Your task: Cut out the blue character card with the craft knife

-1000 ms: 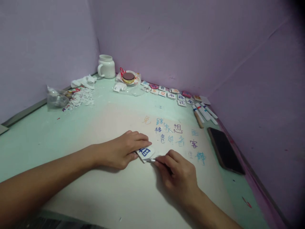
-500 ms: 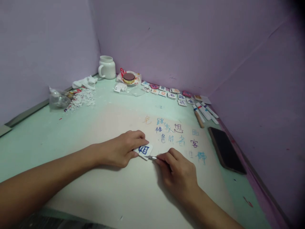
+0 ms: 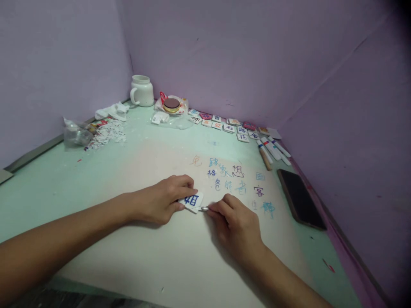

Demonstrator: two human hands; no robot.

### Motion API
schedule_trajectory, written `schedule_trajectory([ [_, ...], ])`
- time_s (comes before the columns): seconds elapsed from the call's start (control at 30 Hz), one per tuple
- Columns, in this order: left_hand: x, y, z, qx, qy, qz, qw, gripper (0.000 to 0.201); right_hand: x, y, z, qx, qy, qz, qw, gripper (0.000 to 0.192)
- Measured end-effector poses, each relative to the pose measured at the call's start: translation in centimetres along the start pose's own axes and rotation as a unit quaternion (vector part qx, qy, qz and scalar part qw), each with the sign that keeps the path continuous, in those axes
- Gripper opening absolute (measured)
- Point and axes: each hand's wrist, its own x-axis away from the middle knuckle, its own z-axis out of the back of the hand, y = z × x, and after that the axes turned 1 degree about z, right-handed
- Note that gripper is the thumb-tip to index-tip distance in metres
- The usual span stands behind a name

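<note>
Between its thumb and fingers, my left hand (image 3: 171, 197) pinches a small white slab (image 3: 196, 199) bearing a dark blue Chinese character. The fingertips cover part of its left side. My right hand (image 3: 239, 222) is closed round a slim metal craft knife (image 3: 204, 209), most of which the fingers hide. Its tip is at the slab's lower right edge; whether the blade touches it I cannot tell. Under both hands lies a pale sheet (image 3: 154, 256), with several handwritten coloured characters (image 3: 237, 171) just beyond the slab.
White shavings (image 3: 109, 134) lie heaped at the back left beside a clear plastic bag (image 3: 77, 132). A white mug (image 3: 142, 92) and a round tin (image 3: 171, 105) stand near the wall. Several lettered slabs (image 3: 229, 128), marker pens (image 3: 272, 149) and a phone (image 3: 300, 199) lie along the back and right.
The view has shifted slightly, carrying the scene a little left. My right hand has edged closer to the slab, and the knife now sits at its lower right edge. The left hand keeps its grip.
</note>
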Motion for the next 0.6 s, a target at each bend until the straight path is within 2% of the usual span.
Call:
schedule_trajectory([
  [0.37, -0.01, -0.02, 0.03, 0.005, -0.001, -0.006, 1.000, 0.034, -0.72, 0.50, 0.08, -0.001, -0.014, 0.027, 1.000, 0.020],
  [0.6, 0.20, -0.53, -0.36, 0.005, 0.018, -0.019, 1.000, 0.035, -0.75, 0.68, 0.46, -0.059, -0.022, 0.021, 0.998, 0.014],
])
